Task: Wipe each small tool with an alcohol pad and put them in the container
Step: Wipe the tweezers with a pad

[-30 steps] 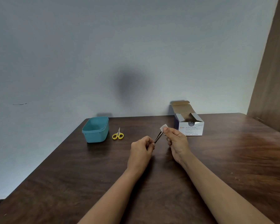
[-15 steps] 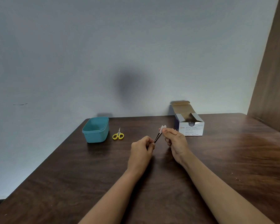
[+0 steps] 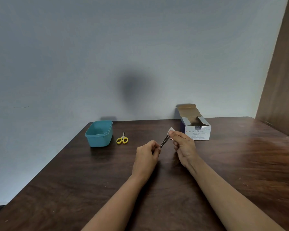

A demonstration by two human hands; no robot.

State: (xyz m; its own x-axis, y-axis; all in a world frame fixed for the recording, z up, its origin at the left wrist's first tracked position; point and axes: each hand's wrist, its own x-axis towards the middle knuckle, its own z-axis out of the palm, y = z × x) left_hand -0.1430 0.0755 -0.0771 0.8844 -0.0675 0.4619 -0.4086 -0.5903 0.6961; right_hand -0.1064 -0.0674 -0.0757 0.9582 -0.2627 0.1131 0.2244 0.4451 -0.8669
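Our left hand pinches the near end of the tweezers above the tabletop; their long axis slants up, away and rightward into the alcohol pad that our right hand pinches around them.

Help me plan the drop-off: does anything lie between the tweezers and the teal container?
Only the scissors, lying flat on the table just right of the container, roughly in line. The tweezers, held by the left hand, could likely pass over them.
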